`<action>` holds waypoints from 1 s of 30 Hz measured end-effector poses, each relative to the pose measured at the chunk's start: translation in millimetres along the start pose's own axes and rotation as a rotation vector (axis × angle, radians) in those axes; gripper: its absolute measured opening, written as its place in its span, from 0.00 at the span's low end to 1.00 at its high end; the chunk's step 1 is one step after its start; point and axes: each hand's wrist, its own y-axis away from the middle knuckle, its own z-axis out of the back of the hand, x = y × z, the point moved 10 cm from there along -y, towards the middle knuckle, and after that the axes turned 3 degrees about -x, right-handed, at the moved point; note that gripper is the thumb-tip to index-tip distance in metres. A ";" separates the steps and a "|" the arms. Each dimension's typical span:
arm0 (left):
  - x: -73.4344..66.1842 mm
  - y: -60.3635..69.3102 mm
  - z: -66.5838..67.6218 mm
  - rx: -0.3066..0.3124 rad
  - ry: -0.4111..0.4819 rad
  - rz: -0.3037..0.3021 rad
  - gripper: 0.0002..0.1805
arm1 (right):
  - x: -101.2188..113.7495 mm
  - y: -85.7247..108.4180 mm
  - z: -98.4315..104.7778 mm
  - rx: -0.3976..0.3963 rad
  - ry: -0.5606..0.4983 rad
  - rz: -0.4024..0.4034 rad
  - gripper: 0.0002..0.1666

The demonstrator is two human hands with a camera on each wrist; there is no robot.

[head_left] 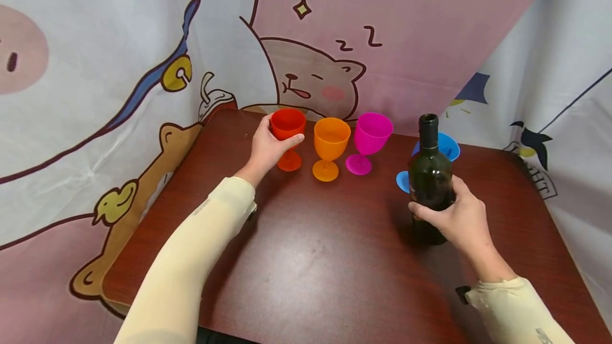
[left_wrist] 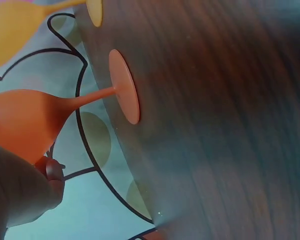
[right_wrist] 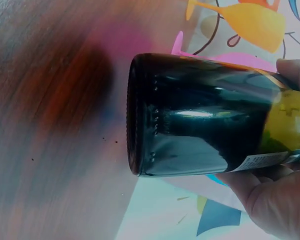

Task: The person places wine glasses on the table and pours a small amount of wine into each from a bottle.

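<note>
At the back left of the table, my left hand [head_left: 269, 148] grips the bowl of a red plastic goblet [head_left: 288, 132], thumb on its near side. The left wrist view shows the goblet's round foot [left_wrist: 124, 87] on the tabletop. On the right, my right hand [head_left: 462, 221] holds a dark green glass wine bottle [head_left: 430, 174] upright around its body. In the right wrist view the bottle's base [right_wrist: 135, 115] looks held a little above the table, with a shadow beside it. Part of the bottle's label [right_wrist: 287, 122] shows near the fingers.
An orange goblet [head_left: 332, 139] and a magenta goblet [head_left: 373, 134] stand to the right of the red one. Behind the bottle, partly hidden, is a blue goblet [head_left: 449, 147]. The brown wooden table [head_left: 306, 269] borders a cartoon-printed cloth [head_left: 406, 25] at the back and sides.
</note>
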 end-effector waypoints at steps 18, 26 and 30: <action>7.0 -28.7 -7.1 -0.048 0.006 0.006 0.49 | -4.5 4.4 9.2 -0.028 -0.046 -0.031 0.51; 9.2 -25.9 -2.3 -0.028 -0.077 0.030 0.63 | -7.4 3.2 7.8 -0.024 -0.050 -0.037 0.50; 6.5 -12.7 14.2 -0.089 -0.132 -0.007 0.63 | -8.8 4.6 10.4 -0.044 -0.039 -0.037 0.50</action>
